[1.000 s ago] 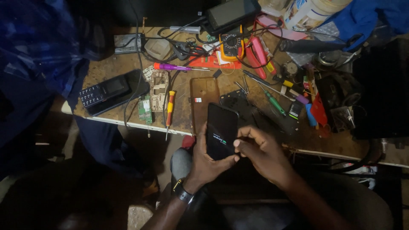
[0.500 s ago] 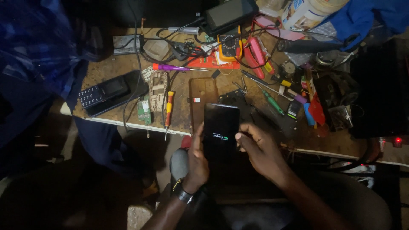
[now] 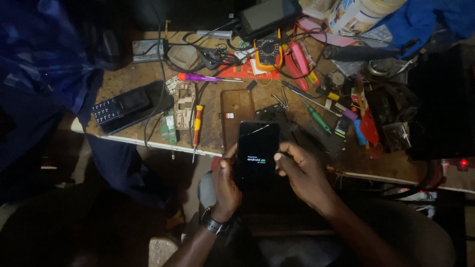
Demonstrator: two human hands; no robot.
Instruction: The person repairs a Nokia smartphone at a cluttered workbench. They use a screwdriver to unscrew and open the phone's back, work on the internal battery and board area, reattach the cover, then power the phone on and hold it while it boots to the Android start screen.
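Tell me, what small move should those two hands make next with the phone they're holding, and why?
Probably just hold it steady and wait. The smartphone shows a dark screen with only a small start-up logo, so it seems to be booting. The left hand grips its left edge and the right hand its right edge, above the cluttered workbench; pressing anything now would likely do nothing.

Bench [image 3: 123,79] crowded: from the smartphone [image 3: 257,151], the way toward 12 o'clock is blocked by a brown phone cover [image 3: 236,116], tweezers [image 3: 282,101] and a yellow multimeter [image 3: 268,52]. Toward 2 o'clock lie a green screwdriver [image 3: 316,118], red clips [image 3: 297,59] and loose parts; toward 10 o'clock a red-and-yellow screwdriver [image 3: 197,126], circuit board [image 3: 168,127] and keypad phone [image 3: 115,106]. Open room only below the bench edge, at 8 o'clock of the left hand [image 3: 225,185].
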